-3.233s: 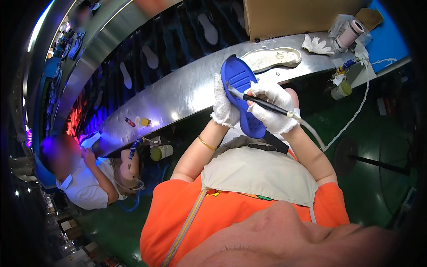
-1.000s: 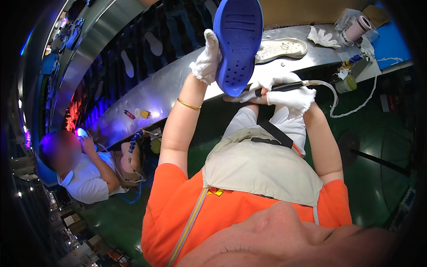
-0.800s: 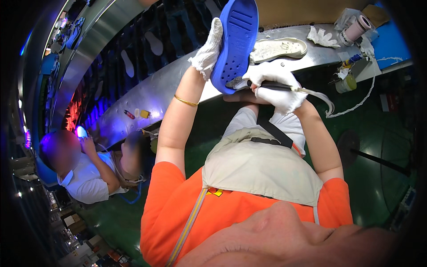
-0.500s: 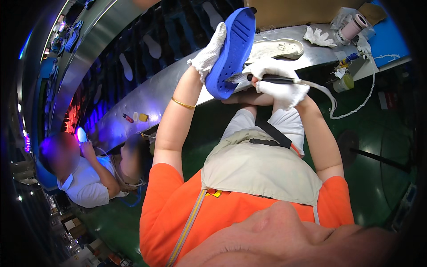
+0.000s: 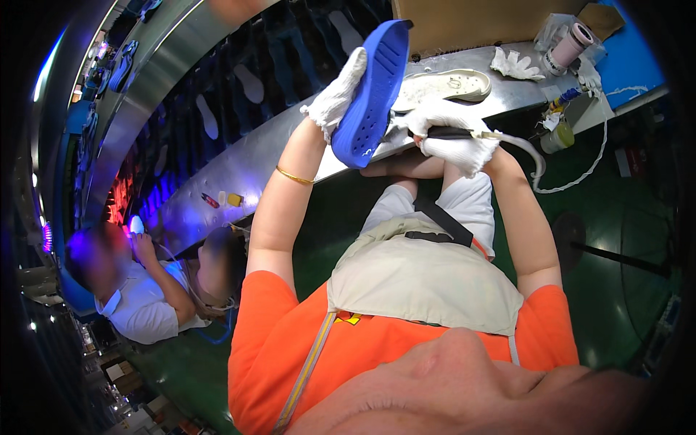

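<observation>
My left hand [image 5: 341, 93], in a white knit glove, holds a blue shoe sole [image 5: 371, 90] by its left edge. The sole is raised and tilted, with small holes and slots in its face. My right hand [image 5: 453, 141], gloved the same way, closes around a brush with a black handle [image 5: 451, 133]. A pale hose [image 5: 528, 148] runs from the handle's back end. Blurred, the brush tip lies close to the sole's lower right edge; contact cannot be made out. Behind my right hand an off-white shoe [image 5: 453, 87] rests on the metal bench.
The metal bench [image 5: 279, 141] curves beside a dark conveyor carrying pale insoles [image 5: 249, 83]. Right of me are a loose white glove [image 5: 516, 64], a pink bottle [image 5: 569, 47] and a yellowish jar [image 5: 558, 138]. A cardboard box [image 5: 471, 25] stands behind. Another person [image 5: 145, 297] sits at left.
The blue sole has dropped slightly and turned more edge-on in my left hand. My right hand has shifted a little, and the brush tip has moved from the sole's face toward its edge.
</observation>
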A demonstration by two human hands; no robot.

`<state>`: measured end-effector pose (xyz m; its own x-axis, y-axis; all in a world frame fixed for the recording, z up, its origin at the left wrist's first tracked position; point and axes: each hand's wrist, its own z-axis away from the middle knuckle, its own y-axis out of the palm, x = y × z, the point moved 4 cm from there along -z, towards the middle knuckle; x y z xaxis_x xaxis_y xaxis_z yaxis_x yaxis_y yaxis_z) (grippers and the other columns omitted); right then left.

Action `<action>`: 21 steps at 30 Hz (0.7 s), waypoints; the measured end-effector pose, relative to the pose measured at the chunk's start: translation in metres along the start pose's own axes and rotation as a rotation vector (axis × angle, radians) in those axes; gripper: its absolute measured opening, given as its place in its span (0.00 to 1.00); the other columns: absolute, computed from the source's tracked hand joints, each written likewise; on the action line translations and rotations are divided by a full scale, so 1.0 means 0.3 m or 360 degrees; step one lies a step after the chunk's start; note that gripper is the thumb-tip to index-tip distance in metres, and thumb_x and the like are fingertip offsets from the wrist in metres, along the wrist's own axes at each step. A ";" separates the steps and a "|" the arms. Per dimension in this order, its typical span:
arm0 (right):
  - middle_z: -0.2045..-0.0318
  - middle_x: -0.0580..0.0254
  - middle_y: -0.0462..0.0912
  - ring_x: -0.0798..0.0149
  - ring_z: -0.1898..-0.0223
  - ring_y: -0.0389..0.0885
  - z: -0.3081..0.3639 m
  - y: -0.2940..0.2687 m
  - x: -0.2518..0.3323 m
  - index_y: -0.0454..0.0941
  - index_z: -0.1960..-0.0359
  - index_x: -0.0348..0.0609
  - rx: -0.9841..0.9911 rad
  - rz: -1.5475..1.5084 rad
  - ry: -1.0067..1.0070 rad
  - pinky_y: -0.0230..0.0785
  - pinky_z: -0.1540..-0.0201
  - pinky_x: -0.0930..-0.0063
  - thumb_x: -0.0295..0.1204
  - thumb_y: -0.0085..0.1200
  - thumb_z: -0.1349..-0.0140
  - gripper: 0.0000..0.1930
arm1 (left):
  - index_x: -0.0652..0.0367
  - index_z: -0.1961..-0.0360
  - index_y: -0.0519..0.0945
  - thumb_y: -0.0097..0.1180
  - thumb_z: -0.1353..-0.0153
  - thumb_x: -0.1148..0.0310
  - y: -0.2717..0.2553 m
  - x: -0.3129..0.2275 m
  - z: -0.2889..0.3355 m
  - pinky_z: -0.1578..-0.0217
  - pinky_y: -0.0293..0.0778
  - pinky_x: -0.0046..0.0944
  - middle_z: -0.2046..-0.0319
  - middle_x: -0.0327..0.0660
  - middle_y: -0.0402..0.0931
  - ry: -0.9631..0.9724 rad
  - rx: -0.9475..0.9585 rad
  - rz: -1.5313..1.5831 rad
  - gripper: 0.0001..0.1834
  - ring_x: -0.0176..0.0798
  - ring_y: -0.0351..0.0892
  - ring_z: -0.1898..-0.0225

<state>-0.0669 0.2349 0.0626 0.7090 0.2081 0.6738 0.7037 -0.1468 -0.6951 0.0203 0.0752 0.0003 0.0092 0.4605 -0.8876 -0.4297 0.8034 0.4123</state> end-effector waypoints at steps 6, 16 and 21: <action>0.70 0.66 0.78 0.74 0.66 0.76 0.065 -0.029 -0.100 0.75 0.65 0.37 -0.0372 -0.0816 0.0144 0.69 0.60 0.80 0.18 0.57 0.49 0.09 | 0.58 0.40 0.61 0.39 0.44 0.33 -0.047 -0.085 0.098 0.41 0.62 0.44 0.45 0.44 0.67 0.0835 0.0030 0.0811 0.42 0.44 0.66 0.43; 0.70 0.62 0.78 0.72 0.67 0.78 0.097 0.066 -0.160 0.74 0.66 0.35 -0.0873 -0.1182 0.0480 0.70 0.60 0.79 0.18 0.56 0.48 0.08 | 0.66 0.40 0.61 0.41 0.37 0.52 0.054 0.234 0.115 0.41 0.62 0.53 0.46 0.57 0.66 0.0090 0.0392 0.1456 0.32 0.55 0.68 0.46; 0.69 0.59 0.81 0.70 0.66 0.79 0.057 0.028 -0.145 0.73 0.67 0.35 -0.1081 -0.1039 0.0367 0.71 0.60 0.78 0.19 0.56 0.47 0.07 | 0.60 0.40 0.62 0.44 0.39 0.43 0.146 0.290 0.100 0.44 0.67 0.47 0.47 0.53 0.69 0.0189 0.0209 0.1143 0.36 0.49 0.72 0.48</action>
<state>-0.0926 0.2413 0.0233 0.1102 0.2627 0.9586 0.7872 -0.6119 0.0772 0.0295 0.1618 -0.0526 -0.3347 0.8518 -0.4030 -0.1815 0.3613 0.9146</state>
